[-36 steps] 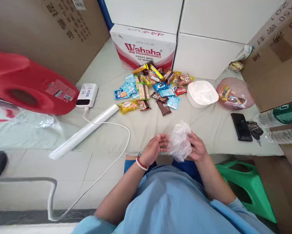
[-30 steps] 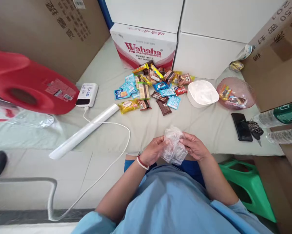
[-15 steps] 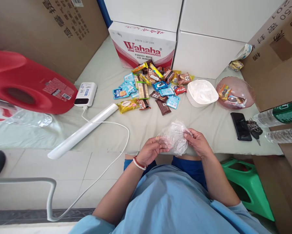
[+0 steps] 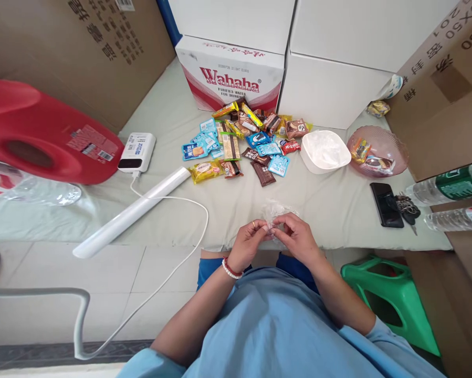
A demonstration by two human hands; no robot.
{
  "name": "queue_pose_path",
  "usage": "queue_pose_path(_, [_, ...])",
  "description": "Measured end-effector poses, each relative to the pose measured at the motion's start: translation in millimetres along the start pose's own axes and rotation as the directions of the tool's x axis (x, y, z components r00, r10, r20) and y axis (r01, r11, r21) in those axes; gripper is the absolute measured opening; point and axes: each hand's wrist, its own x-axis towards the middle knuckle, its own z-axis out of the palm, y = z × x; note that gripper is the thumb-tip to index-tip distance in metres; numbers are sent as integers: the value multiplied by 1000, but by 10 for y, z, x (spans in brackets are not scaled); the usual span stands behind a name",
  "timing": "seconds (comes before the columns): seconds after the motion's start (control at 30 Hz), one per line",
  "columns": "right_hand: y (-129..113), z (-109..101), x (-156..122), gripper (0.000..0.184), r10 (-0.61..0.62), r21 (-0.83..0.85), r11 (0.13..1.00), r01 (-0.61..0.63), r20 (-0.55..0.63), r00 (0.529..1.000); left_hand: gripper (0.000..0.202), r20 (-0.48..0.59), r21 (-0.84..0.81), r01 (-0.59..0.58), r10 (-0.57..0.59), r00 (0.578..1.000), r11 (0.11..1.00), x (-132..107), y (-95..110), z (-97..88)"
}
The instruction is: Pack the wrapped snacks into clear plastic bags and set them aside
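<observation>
A crumpled clear plastic film (image 4: pixel 274 209) is pinched between my hands near the front edge of the cloth-covered surface. My left hand (image 4: pixel 248 242), with a ring and a beaded bracelet, closes its fingertips on the film's near edge. Right beside it, my right hand (image 4: pixel 296 237) pinches the same edge between thumb and fingers. Most of the film lies beyond my fingertips, partly hidden by them. Farther back is a pile of small wrapped snacks (image 4: pixel 231 146). To its right stands a white plastic tub (image 4: pixel 323 164) with a clear film lining it.
A pink glass bowl (image 4: pixel 391 152) holds a few wrappers at right, near a black phone (image 4: pixel 386 205), keys (image 4: pixel 408 209) and plastic bottles (image 4: pixel 456 184). At left are a white roll (image 4: pixel 131 215), a power bank (image 4: pixel 137 151) with a cable, and a red jug (image 4: pixel 58 126). Boxes (image 4: pixel 236 79) stand behind.
My hands have come together, the right moving left to meet the left. The film, spread between them before, is now gathered at their fingertips.
</observation>
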Motion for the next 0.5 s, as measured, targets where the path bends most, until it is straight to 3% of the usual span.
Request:
queue_pose_path(0.1, [-15, 111, 27, 12, -71, -39, 997, 68, -71, 995, 46, -9, -153, 67, -69, 998, 986, -13, 3, 17])
queue_pose_path(0.2, [24, 115, 42, 15, -110, -4, 994, 110, -59, 992, 43, -74, -91, 43, -50, 996, 995, -6, -11, -10])
queue_pose_path(0.4, [172, -36, 30, 17, 69, 230, 973, -36, -139, 988, 47, -120, -122, 71, -86, 989, 990, 7, 45, -87])
queue_pose_path(0.5, [155, -66, 26, 19, 43, 146, 989, -26, -114, 993, 52, -97, -117, 106, -117, 988, 988, 7, 92, -69])
